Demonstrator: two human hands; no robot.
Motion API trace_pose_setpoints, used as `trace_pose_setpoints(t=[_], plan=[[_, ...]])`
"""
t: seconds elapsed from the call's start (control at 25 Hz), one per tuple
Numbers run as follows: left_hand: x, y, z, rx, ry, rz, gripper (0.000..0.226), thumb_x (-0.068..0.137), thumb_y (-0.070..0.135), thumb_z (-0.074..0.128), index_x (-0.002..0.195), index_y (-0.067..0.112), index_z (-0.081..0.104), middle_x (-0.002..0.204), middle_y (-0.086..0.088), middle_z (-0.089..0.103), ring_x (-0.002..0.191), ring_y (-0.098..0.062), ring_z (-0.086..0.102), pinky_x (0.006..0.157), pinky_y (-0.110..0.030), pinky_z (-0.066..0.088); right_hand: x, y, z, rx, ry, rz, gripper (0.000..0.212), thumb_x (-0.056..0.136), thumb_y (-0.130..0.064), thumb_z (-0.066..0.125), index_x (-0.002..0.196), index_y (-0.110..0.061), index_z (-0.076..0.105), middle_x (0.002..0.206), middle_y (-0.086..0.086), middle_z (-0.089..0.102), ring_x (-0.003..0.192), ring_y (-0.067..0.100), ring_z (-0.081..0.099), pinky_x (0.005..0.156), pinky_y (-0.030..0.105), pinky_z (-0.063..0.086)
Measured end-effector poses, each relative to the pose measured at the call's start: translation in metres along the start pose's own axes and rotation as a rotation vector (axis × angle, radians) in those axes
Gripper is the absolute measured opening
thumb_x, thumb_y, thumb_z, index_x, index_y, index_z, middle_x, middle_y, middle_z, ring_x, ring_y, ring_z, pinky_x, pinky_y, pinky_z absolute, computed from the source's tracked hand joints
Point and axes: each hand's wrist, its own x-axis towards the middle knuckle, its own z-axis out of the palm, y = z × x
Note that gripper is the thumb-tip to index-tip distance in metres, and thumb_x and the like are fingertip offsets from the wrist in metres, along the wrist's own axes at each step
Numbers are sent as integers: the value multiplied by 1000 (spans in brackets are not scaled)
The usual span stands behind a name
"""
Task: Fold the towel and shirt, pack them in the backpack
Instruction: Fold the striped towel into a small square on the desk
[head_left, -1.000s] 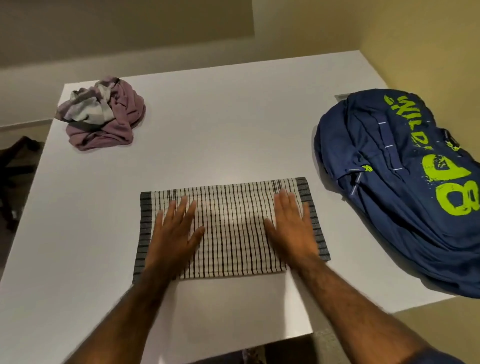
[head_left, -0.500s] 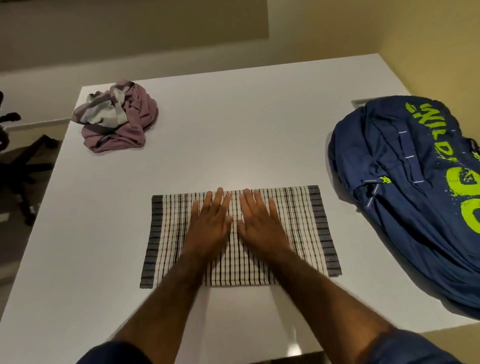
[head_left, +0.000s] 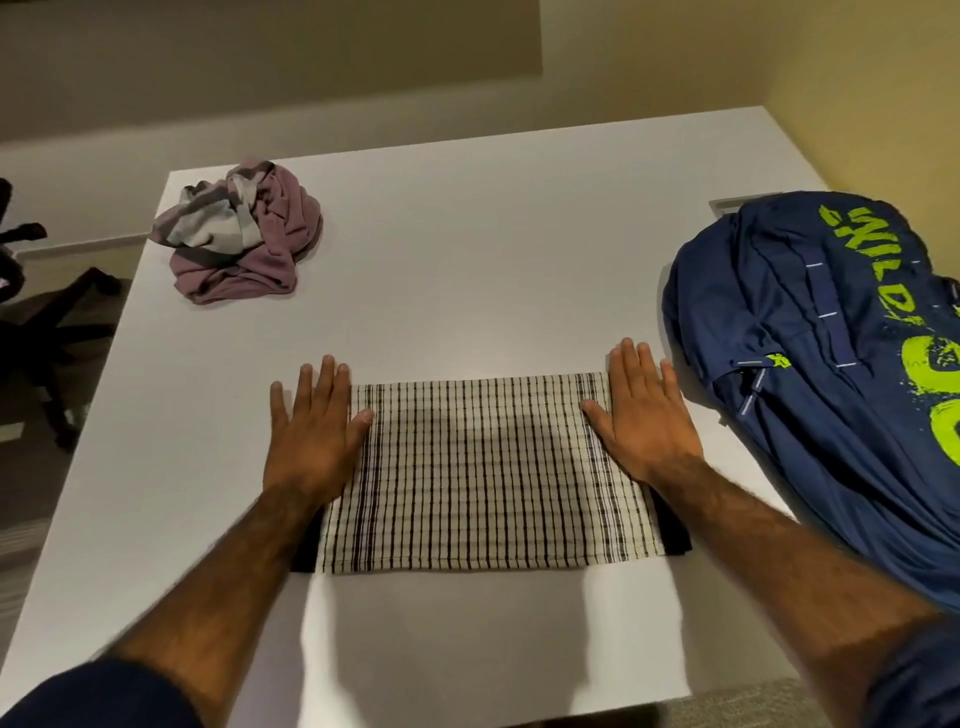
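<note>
The checked towel (head_left: 483, 473) lies flat on the white table (head_left: 493, 249), directly in front of the person and near the table's front edge; its long axis runs left to right, across the body, so each short end falls under one hand; the left hand (head_left: 311, 436) presses palm-down on the left end, fingers spread and flat, partly on the cloth and partly on the table beside it; the right hand (head_left: 644, 415) does the same on the right end; both are splayed and pressing, gripping nothing, and stand well apart with the middle of the towel bare between them; the next fold most likely brings one short end over to the other, and either hand is equally placed to lift its end; the navy backpack (head_left: 831, 395) lies on its side just beside the right hand, so the right is the nearer for packing; the crumpled mauve shirt (head_left: 244, 234) sits unfolded at the far left corner, closer to the left hand but well apart from the towel.
</note>
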Motion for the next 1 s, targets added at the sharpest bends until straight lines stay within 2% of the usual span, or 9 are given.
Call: trace_pose_setpoints(t=[0.16,0.32,0.4,0.44,0.52,0.6,0.68,0.8,1.0], plan=[[15,8,4,-33,-133,186,83,89,76,-15,159,31,-18,166,9,-27,153,-14,-26,124,-50,-15,7,-2,-3,5,-91,-250,81,100,-70,0,159,-18,-19,166,1,-27,152,14,-26,124,50,-14],[10,-24,2,-28,-135,99,71,100,66,-2,159,29,-19,165,9,-28,153,-16,-25,123,-48,-18,7,24,3,3,-86,-108,82,100,-70,1,159,-17,-18,165,1,-26,153,15,-24,124,52,-9],[9,-23,-2,-19,-32,83,66,107,53,13,163,22,-3,172,-1,-6,158,-22,-8,124,-47,-15,8,21,0,11,14,-85,71,107,-55,14,162,-12,-2,169,6,-8,157,22,-7,126,52,-1],[9,-19,-2,-22,65,97,60,109,43,25,163,18,16,169,-8,19,157,-27,11,124,-47,-12,10,16,-3,20,103,-115,62,108,-42,27,161,-11,15,169,10,12,156,26,11,126,52,8],[17,-14,-5,12,223,154,40,105,26,46,143,15,53,134,-12,59,132,-33,47,123,-44,-6,17,11,-17,-8,179,-220,43,100,-22,48,143,-12,49,143,12,54,131,31,50,116,47,34],[28,-17,-8,51,276,169,22,98,17,59,118,14,68,110,-12,64,108,-36,57,123,-46,5,25,12,-31,-43,98,-277,33,94,-15,56,127,-14,60,114,8,62,101,28,59,89,42,50],[40,-23,-14,52,251,121,11,93,13,67,103,13,70,102,-13,63,99,-37,59,120,-53,17,34,17,-42,-52,13,-255,35,90,-10,58,124,-15,60,108,6,58,98,28,57,78,39,47],[46,-27,-20,0,169,103,6,90,10,69,96,14,68,101,-10,65,98,-36,61,116,-55,25,44,20,-54,-103,-72,-205,28,92,-9,56,119,-13,59,113,7,56,105,28,55,76,35,38],[32,-30,-40,-18,244,150,14,90,3,66,93,15,71,90,-6,70,84,-31,63,106,-47,34,20,27,-73,-139,37,-213,11,90,-12,64,99,-11,58,99,8,57,93,31,57,68,37,34]])
